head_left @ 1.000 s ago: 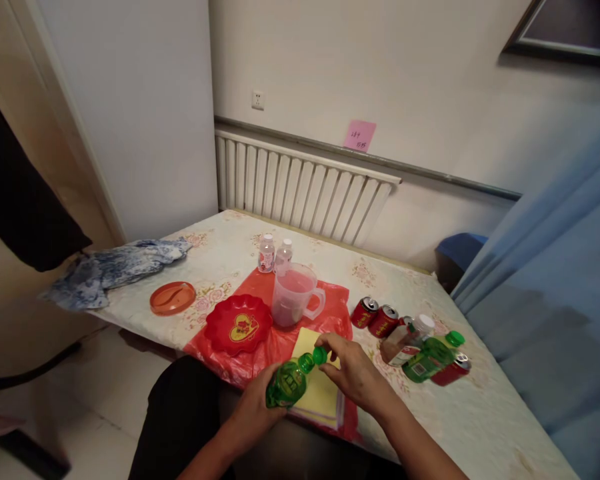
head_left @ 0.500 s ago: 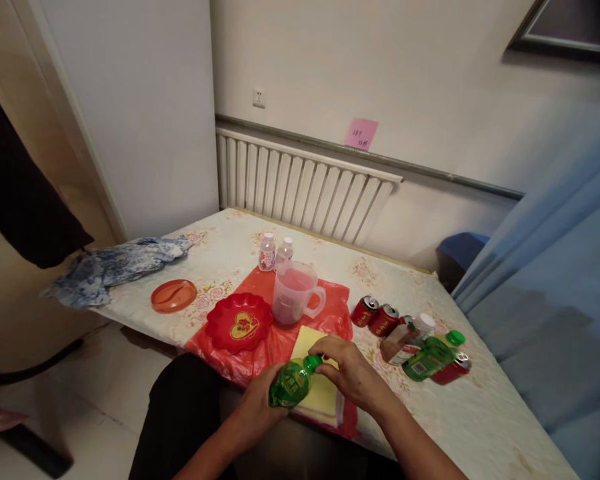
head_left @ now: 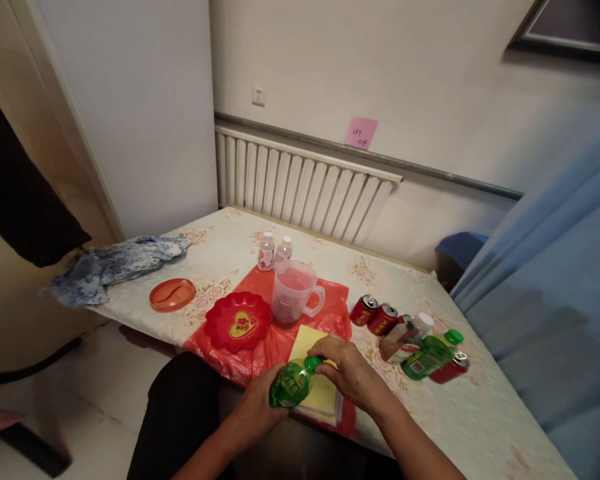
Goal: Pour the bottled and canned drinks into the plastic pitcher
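Observation:
My left hand (head_left: 257, 405) grips the body of a small green bottle (head_left: 289, 385), held tilted over the table's near edge. My right hand (head_left: 347, 370) is closed around the bottle's green cap (head_left: 313, 363). Under the bottle lies a yellow cloth (head_left: 320, 393) on a red plastic sheet (head_left: 280, 340). Just beyond stand a clear jug with pink liquid (head_left: 295, 292) and a red heart-patterned plate (head_left: 239, 321).
Two small pink bottles (head_left: 273, 250) stand behind the jug. Red cans (head_left: 375, 315), another green bottle (head_left: 427, 353) and a white-capped bottle (head_left: 404, 337) lie at the right. An orange lid (head_left: 173, 295) and a blue cloth (head_left: 113, 263) sit at the left. A radiator (head_left: 300, 183) lines the wall.
My right hand has closed further over the green cap, which showed more a second ago. The bottle has stayed in nearly the same place in my left hand.

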